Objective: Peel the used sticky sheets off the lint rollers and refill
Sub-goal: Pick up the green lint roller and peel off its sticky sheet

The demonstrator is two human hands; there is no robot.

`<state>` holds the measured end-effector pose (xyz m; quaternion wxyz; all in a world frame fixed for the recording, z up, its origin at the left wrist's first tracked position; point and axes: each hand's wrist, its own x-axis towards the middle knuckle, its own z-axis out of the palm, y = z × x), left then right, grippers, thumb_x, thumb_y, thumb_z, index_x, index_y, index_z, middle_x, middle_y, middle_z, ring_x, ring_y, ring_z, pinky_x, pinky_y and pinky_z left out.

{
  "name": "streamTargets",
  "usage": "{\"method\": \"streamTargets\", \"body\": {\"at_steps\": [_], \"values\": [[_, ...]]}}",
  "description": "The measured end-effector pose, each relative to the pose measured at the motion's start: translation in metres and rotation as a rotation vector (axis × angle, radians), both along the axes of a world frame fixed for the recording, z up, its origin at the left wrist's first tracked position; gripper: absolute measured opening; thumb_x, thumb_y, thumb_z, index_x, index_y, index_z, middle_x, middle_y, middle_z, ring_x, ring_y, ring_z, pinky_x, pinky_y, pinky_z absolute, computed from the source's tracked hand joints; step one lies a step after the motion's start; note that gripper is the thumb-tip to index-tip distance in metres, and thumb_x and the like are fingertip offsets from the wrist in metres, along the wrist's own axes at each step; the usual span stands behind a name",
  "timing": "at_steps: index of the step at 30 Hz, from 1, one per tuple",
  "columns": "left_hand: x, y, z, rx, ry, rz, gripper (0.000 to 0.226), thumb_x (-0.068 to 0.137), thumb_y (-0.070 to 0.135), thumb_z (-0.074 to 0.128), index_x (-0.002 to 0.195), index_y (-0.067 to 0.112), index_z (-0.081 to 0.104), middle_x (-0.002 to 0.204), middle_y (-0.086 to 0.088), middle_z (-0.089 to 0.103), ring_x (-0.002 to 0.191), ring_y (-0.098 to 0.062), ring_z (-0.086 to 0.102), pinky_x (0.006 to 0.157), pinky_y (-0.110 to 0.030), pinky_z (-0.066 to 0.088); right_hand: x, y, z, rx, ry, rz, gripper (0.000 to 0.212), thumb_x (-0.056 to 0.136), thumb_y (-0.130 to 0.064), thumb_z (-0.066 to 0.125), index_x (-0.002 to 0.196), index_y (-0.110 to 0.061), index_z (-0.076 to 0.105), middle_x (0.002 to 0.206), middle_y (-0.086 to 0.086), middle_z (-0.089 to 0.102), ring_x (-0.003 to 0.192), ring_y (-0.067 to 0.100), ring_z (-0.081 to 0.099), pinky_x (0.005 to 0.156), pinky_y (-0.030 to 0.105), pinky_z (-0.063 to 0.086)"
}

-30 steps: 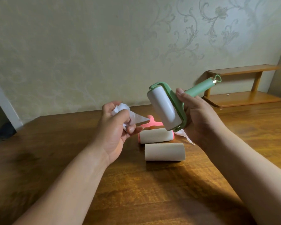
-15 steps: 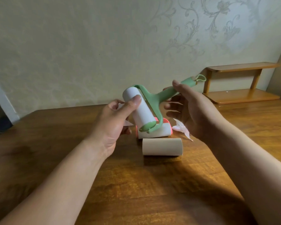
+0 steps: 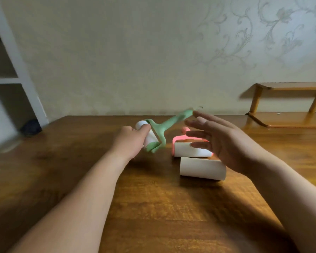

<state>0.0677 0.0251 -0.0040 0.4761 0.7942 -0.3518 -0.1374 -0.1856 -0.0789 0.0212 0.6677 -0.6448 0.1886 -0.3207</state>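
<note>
Your table (image 3: 153, 207) is brown wood w/ clear grain, varnished to a gloss; light reflects off it, esp. far R. The green lint roller (image 3: 171, 122) looks like moulded plastic, smooth and matt, but it's blurred, so no finer detail. The sheet roll (image 3: 150, 137) on it is white paper, smooth. The pink lint roller (image 3: 181, 139) frame is plastic too, w/ a slight shine, and its own roll (image 3: 188, 152) is white matt paper. The spare refill roll (image 3: 202, 168) is cream paper, matt and even. The small shelf (image 3: 288, 119) at back R is glossy varnished wood. The wall (image 3: 153, 52) has pale wallpaper w/ a raised scroll pattern and a faint sheen. The shelving unit (image 3: 26, 73) at L looks white and matt.
</note>
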Motion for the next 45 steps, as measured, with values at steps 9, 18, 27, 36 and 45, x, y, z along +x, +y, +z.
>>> {"method": "streamTargets", "body": {"at_steps": [9, 18, 27, 36, 45], "values": [[0.008, 0.005, -0.005, 0.422, -0.287, 0.095, 0.085, 0.091, 0.093, 0.038, 0.112, 0.013, 0.061, 0.087, -0.008, 0.074, 0.073, -0.027, 0.069, 0.065, -0.035, 0.052, -0.036, -0.048, 0.003, -0.162, 0.145, -0.694, 0.014, 0.108, -0.029, 0.065, 0.11, -0.02, 0.076, 0.099, 0.003, 0.084, 0.101, 0.025, 0.081, 0.091, 0.042, 0.063], [0.02, 0.01, 0.008, 0.448, -0.267, 0.051, 0.084, 0.104, 0.077, 0.04, 0.134, 0.004, 0.067, 0.098, -0.01, 0.072, 0.083, -0.027, 0.068, 0.065, -0.037, 0.048, -0.036, -0.058, -0.016, -0.604, 0.929, -0.57, 0.07, 0.093, -0.065, 0.073, 0.152, -0.031, 0.058, 0.152, 0.004, 0.064, 0.127, 0.027, 0.065, 0.1, 0.044, 0.058], [0.025, 0.008, 0.008, 0.399, -0.321, 0.065, 0.07, 0.097, 0.073, 0.062, 0.077, 0.007, 0.075, 0.08, -0.012, 0.073, 0.074, -0.026, 0.068, 0.058, -0.035, 0.043, -0.029, -0.051, -0.021, -0.721, 1.196, -0.508, 0.069, 0.095, -0.066, 0.07, 0.156, -0.037, 0.054, 0.162, 0.002, 0.057, 0.148, 0.033, 0.045, 0.114, 0.049, 0.046], [-0.002, 0.004, 0.01, -0.007, -0.425, -0.066, 0.053, 0.108, 0.044, 0.056, 0.064, 0.013, 0.049, 0.062, -0.006, 0.048, 0.059, -0.026, 0.048, 0.059, -0.036, 0.032, -0.029, -0.047, -0.019, -0.755, 1.109, -0.524, 0.047, 0.105, -0.039, 0.068, 0.15, -0.028, 0.061, 0.152, 0.003, 0.066, 0.135, 0.027, 0.06, 0.108, 0.038, 0.054], [-0.047, -0.009, 0.004, -0.214, -0.279, -0.377, 0.031, 0.11, 0.022, 0.05, 0.114, 0.049, 0.064, 0.101, 0.026, 0.062, 0.086, -0.003, 0.058, 0.069, -0.032, 0.045, -0.023, -0.062, -0.029, -0.635, 0.931, -0.687, 0.033, 0.104, -0.009, 0.065, 0.133, -0.022, 0.071, 0.127, 0.006, 0.074, 0.106, 0.021, 0.069, 0.092, 0.034, 0.062]]}}
